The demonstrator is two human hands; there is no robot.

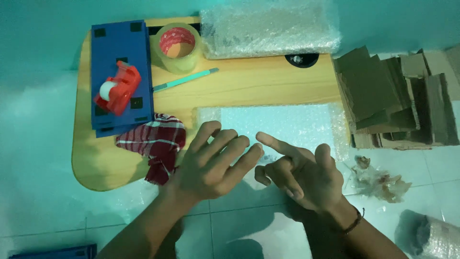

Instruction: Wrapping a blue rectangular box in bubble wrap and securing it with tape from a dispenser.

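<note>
Nearest the camera, both forearms reach up over the white tiled floor (57,211). The left hand (211,165) is spread flat, fingers splayed and holding nothing, with its fingertips over the near left corner of the bubble sheet (287,125). The right hand (299,175) is loosely curled, forefinger pointing left toward the left fingertips, also holding nothing; a dark cord sits at its wrist.

The sheet lies flat on the wooden table (249,86), just beyond both hands, its long axis running left to right along the near edge. Both hands sit at its near side, and the left is nearer the corner.

Just left of the left hand lies a red checked cloth (155,144), touching the table's near edge. Beyond it a blue box (117,52) carries a red tape dispenser (117,88). Beside that stand a tape roll (178,47) and a teal knife (184,80). Farthest back rests a bubble-wrap roll (270,28). Stacked cardboard (397,98) sits to the right, crumpled scraps (378,180) near it.
</note>
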